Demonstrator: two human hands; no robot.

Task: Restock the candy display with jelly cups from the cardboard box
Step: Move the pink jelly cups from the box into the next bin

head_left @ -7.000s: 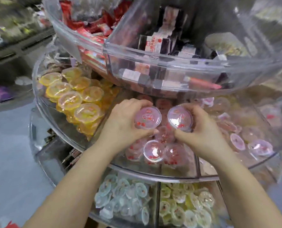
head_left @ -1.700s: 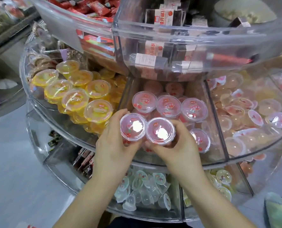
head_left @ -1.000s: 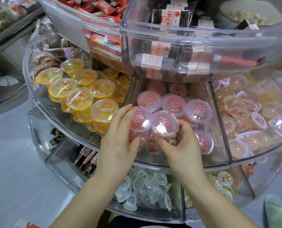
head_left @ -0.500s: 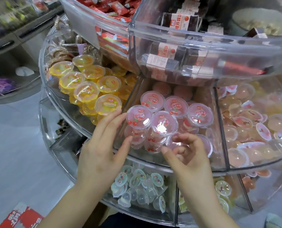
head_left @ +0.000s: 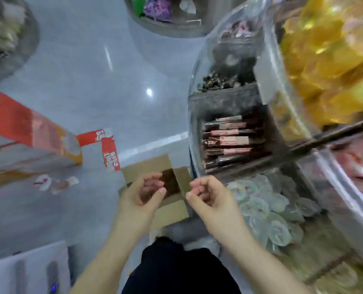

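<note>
Brown cardboard box [head_left: 172, 211], flaps open, on grey glossy floor tiles [head_left: 91, 81], just beside base of clear acrylic tiered candy display [head_left: 261, 92]. Left hand [head_left: 140, 196] and right hand [head_left: 210, 196] above box, fingers loosely curled, holding nothing. Red-and-orange printed carton [head_left: 28, 132] at left edge; white writing on red flaps blurred, unreadable. Display compartments: yellow jelly cups [head_left: 324, 60], pale green-lidded jelly cups [head_left: 267, 209], dark stick packets [head_left: 229, 143].

The whole view is blurred by motion. The left hand [head_left: 142, 194] and right hand [head_left: 208, 194] cover part of the cardboard box [head_left: 172, 183], and its dark inside cannot be read. The red carton [head_left: 28, 132] is cut off by the left edge.
</note>
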